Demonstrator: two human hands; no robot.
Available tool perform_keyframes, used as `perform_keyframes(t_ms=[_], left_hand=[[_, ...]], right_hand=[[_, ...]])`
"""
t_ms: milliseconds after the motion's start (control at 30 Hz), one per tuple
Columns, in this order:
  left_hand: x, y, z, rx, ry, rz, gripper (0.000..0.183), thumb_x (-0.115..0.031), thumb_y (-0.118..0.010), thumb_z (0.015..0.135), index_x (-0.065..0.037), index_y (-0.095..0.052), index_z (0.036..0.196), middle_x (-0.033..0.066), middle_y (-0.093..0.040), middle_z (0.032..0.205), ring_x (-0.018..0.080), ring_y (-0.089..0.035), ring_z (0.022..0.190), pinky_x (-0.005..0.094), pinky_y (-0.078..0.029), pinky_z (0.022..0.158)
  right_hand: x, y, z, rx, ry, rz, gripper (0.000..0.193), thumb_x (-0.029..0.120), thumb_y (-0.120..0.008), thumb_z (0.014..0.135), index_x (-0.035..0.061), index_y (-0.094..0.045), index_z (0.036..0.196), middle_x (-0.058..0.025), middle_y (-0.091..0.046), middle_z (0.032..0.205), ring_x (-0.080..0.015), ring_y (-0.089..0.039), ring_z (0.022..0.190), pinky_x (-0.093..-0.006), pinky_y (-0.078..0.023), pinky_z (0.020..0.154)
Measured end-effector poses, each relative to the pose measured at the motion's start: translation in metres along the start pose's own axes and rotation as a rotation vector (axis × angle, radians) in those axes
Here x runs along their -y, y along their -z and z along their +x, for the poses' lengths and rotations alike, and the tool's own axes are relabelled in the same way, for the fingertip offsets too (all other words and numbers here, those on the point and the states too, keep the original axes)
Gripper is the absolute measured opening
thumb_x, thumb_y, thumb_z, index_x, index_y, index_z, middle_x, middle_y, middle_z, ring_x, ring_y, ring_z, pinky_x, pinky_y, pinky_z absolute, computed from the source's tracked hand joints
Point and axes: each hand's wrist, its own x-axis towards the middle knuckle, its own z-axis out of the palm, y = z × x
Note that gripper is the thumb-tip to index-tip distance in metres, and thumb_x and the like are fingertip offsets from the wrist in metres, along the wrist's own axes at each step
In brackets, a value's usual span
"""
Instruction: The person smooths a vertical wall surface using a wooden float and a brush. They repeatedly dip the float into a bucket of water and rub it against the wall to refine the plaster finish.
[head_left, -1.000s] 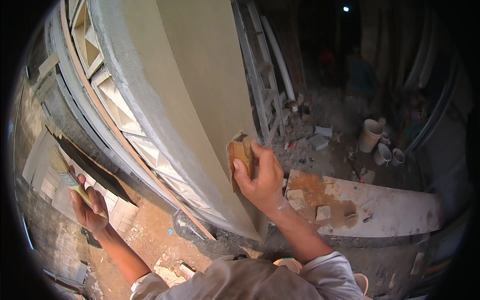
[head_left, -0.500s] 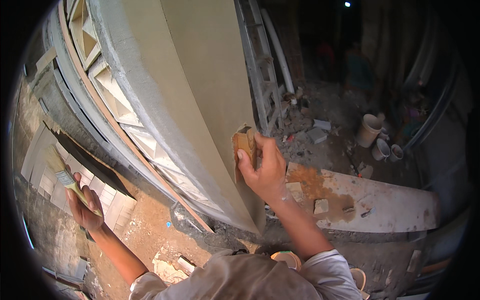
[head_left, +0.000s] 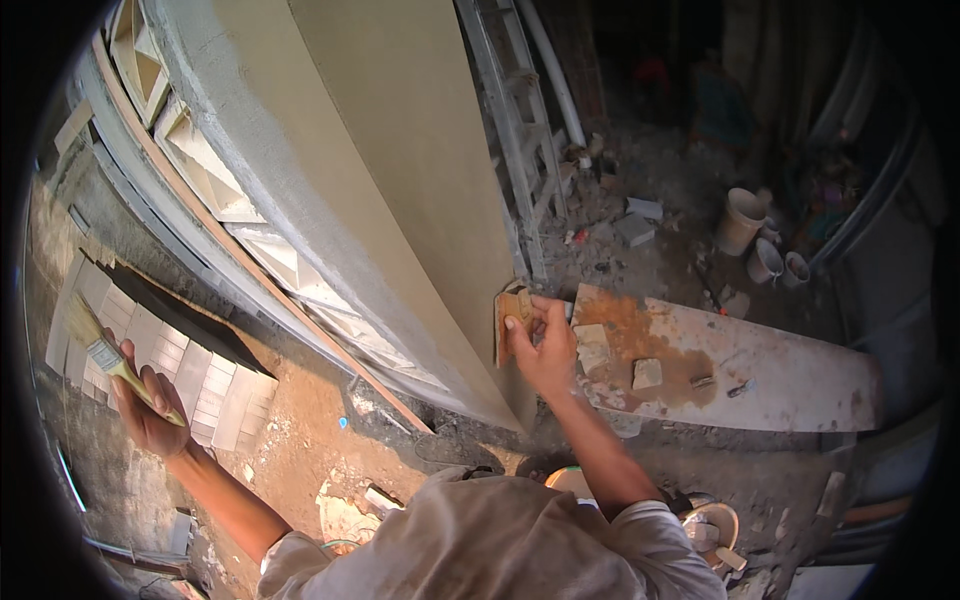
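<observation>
My left hand (head_left: pixel 150 405) is closed around the handle of a paintbrush (head_left: pixel 105 355) with pale bristles, held out to the left with the bristles pointing up and away. My right hand (head_left: pixel 545 345) grips a small orange-brown block (head_left: pixel 515 310) with a thin flat face, perhaps a float or a sanding block. That face is at the right edge of a smooth plastered column (head_left: pixel 400 190), near its lower end; whether it touches cannot be made out. A grey band of rougher plaster (head_left: pixel 290 210) runs along the column's left side.
Left of the column is a row of pale openwork blocks (head_left: pixel 205 165). A ladder (head_left: pixel 525 120) leans behind it. To the right lies a stained board (head_left: pixel 760 365) bearing loose lumps. Beyond are rubble and buckets (head_left: pixel 742 220). Another bucket (head_left: pixel 715 525) stands near my right side.
My right hand has moved the block down along the column's edge, toward its lower end. My left hand has shifted slightly left with the paintbrush. The whole view has shifted a little.
</observation>
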Motion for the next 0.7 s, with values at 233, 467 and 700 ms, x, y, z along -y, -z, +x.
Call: perform_keyframes(t_ms=[233,467,700], left_hand=[[0.021,-0.023,0.009,0.166,-0.008,-0.151,0.058,-0.023,-0.034,0.112,0.008,-0.015,0.157,0.0227,-0.057,0.142,0.0046,-0.042,0.056,0.0163,-0.035,0.046],[0.021,-0.003,0.000,0.146,0.018,-0.118,0.058,-0.023,-0.035,0.112,0.007,-0.015,0.158,0.0220,-0.057,0.143,0.0049,-0.042,0.057,0.0161,-0.035,0.045],[0.019,-0.011,0.000,0.155,0.034,-0.113,0.057,-0.022,-0.035,0.112,0.004,-0.015,0.159,0.0207,-0.056,0.145,0.0045,-0.041,0.058,0.0163,-0.035,0.048]], right_hand=[[0.090,-0.003,0.050,-0.057,0.374,0.001,0.045,0.012,-0.078,0.089,-0.0036,-0.054,0.124,-0.0163,-0.070,0.102,-0.0249,-0.069,0.092,-0.0364,-0.054,0.079],[-0.019,0.005,-0.018,-0.009,-0.015,0.038,0.045,0.013,-0.077,0.088,-0.0049,-0.054,0.122,-0.0234,-0.065,0.101,-0.0369,-0.064,0.087,-0.0431,-0.054,0.076],[0.056,-0.007,0.029,-0.018,0.407,-0.006,0.045,0.011,-0.076,0.090,-0.0044,-0.053,0.126,-0.0195,-0.068,0.105,-0.0248,-0.067,0.089,-0.0355,-0.054,0.078]])
